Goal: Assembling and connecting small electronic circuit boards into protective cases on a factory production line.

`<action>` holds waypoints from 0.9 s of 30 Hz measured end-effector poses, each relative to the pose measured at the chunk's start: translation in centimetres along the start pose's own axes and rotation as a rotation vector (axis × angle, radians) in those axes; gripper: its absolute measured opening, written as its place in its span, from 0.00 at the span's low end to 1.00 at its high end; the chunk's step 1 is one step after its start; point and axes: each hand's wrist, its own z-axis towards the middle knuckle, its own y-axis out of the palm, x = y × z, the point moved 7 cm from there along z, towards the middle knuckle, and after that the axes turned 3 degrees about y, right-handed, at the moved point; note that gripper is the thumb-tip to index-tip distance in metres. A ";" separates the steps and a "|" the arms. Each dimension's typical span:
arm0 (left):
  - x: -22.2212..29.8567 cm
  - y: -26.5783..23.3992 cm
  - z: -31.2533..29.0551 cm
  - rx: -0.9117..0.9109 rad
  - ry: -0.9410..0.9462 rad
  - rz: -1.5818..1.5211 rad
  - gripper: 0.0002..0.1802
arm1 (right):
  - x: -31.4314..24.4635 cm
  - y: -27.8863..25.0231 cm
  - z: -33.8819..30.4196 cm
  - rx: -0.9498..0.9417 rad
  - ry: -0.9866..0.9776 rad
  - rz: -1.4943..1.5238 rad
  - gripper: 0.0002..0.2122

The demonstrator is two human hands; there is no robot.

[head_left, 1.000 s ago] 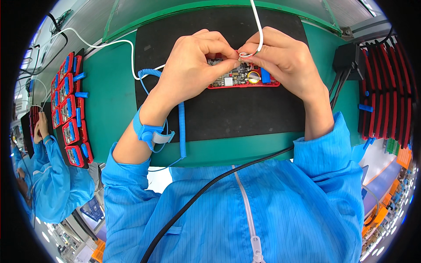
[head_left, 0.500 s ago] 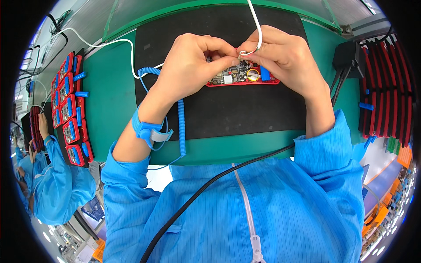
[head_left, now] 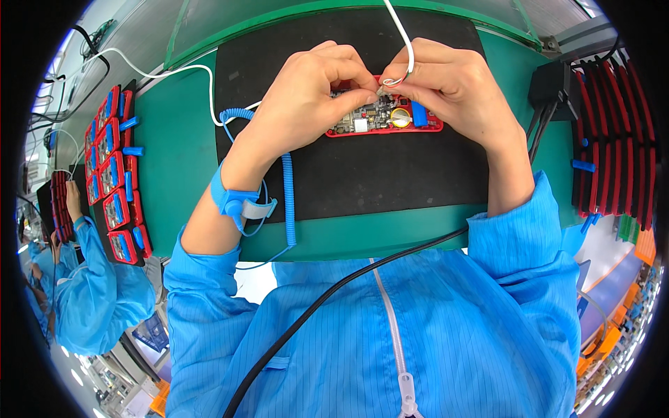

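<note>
Shifted leftward, the white cable (head_left: 401,31) is clamped by right hand (head_left: 456,85), left hand (head_left: 315,92) closed, over a crowded, red-rimmed board (head_left: 375,120).

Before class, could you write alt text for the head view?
A left hand and right hand are close together over a red-framed circuit board on a black mat, the right pinching a white cable near its end. A blue strap circles the left forearm.

1 circuit board (head_left: 373,118) | red case (head_left: 390,132), flat on black mat (head_left: 369,177) | 1 white cable (head_left: 400,31), thin wires (head_left: 391,82) looped

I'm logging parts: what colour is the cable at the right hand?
The cable is white; head view.
</note>
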 end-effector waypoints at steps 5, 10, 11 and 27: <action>0.0 0.1 0.0 0.017 -0.008 -0.021 0.04 | 0.3 -0.1 -0.1 0.009 0.002 -0.004 0.05; 0.7 -0.2 0.1 0.036 -0.068 -0.010 0.08 | 0.5 -0.1 0.1 -0.009 0.021 -0.025 0.05; 0.6 -0.1 0.0 0.037 -0.071 -0.008 0.08 | 0.4 -0.1 0.2 -0.010 0.019 -0.024 0.05; 0.1 0.2 -0.3 0.147 -0.138 -0.046 0.07 | 0.9 0.2 0.0 0.015 0.155 0.087 0.05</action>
